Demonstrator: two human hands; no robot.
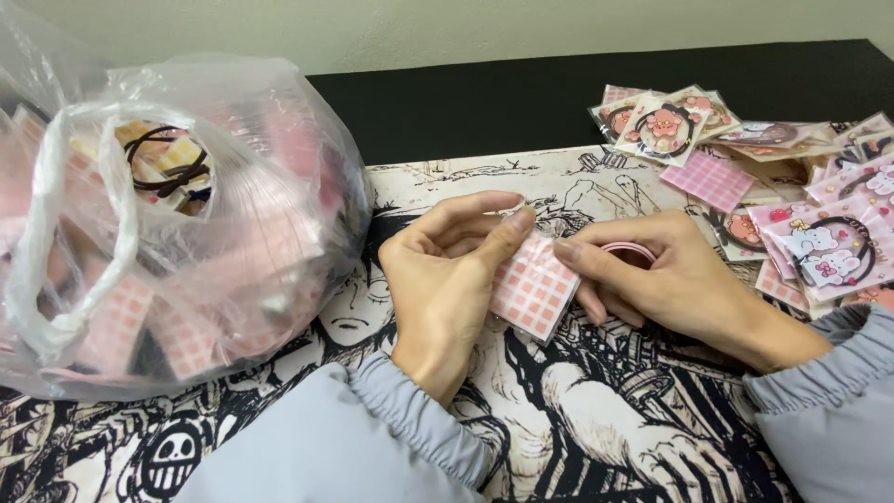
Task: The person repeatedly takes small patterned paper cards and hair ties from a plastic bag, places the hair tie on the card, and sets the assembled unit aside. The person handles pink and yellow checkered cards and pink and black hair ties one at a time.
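My left hand pinches the upper left edge of a small pink checkered card held tilted above the mat. My right hand grips the card's right edge with thumb and forefinger, and a pink hair tie loops over its fingers. Both hands meet at the middle of the view. Grey sleeves cover both wrists.
A big clear plastic bag full of pink cards and dark hair ties stands at the left. A heap of packed hair-tie cards lies at the right. A black-and-white cartoon mat covers the dark table.
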